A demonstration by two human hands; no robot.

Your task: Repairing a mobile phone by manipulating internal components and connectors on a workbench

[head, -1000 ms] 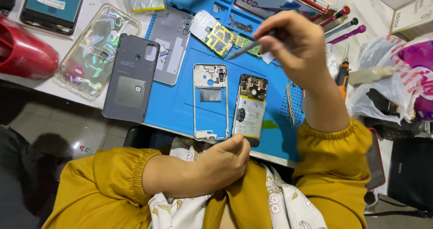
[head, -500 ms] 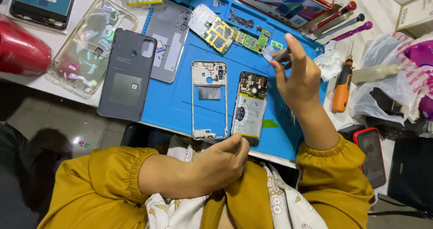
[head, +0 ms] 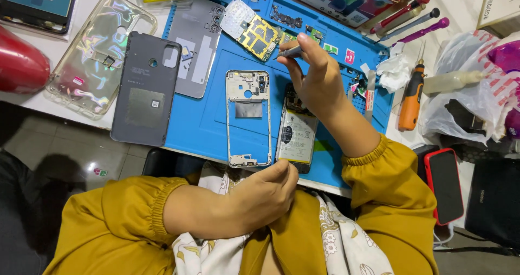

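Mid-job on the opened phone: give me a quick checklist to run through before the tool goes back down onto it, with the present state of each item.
1. Tool in grip: right hand pinches a slim grey tool at the fingertips. Ok.
2. Phone steadied: left hand rests at the bottom edge of the opened phone. Ok.
3. Phone flat on the blue mat: appears flat. Ok.
4. View of work area: the right hand covers the phone's upper part. Not ok.
5. Loose parts apart: the metal mid frame lies beside the phone, the circuit board higher up. Ok.
6. Tool tip type: too small to tell. Cannot tell.
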